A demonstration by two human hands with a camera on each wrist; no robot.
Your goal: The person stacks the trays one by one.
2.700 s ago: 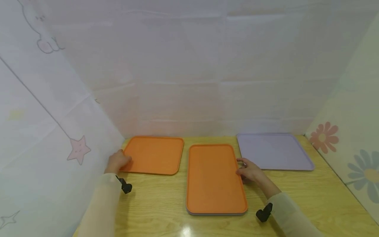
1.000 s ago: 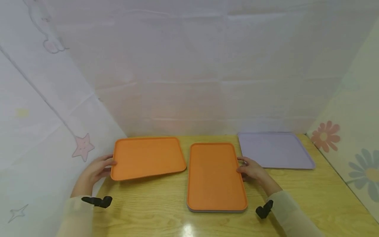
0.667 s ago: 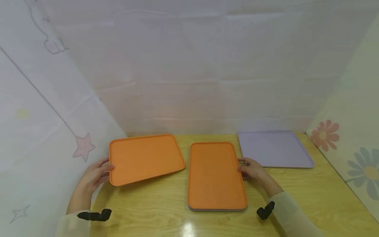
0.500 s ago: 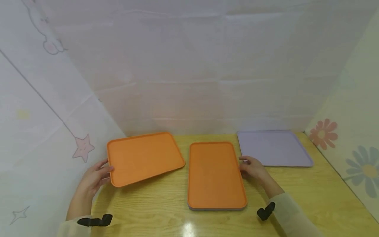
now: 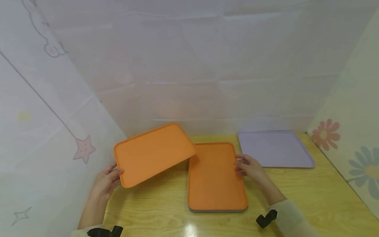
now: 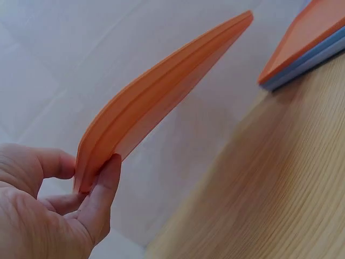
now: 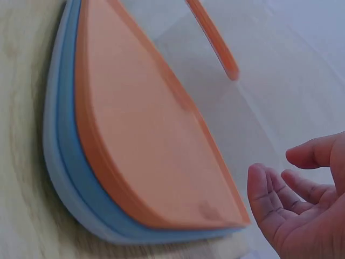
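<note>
My left hand [image 5: 107, 181] pinches the left end of an orange tray [image 5: 154, 154], thumb on top and fingers below. That tray is raised off the table and slanted, its right corner overlapping the stack's far left corner in the head view. In the left wrist view the raised tray [image 6: 161, 86] shows a gap to the stack. The stack has an orange tray [image 5: 217, 184] on top, with a blue tray [image 7: 67, 108] and a pale tray [image 7: 53, 140] beneath. Beside the stack's right edge, my right hand [image 5: 251, 169] has loosely bent fingers and holds nothing; the right wrist view shows it apart from the trays.
A lilac tray [image 5: 275, 149] lies at the back right of the wooden table [image 5: 311, 197], behind my right hand. White patterned sheets [image 5: 177, 72] stand as walls at the back and on both sides.
My left hand has lifted the orange tray from the back left, tilted it and brought it rightward to the stack. The right hand, earlier at the stack's edge, has let go and lifted slightly.
</note>
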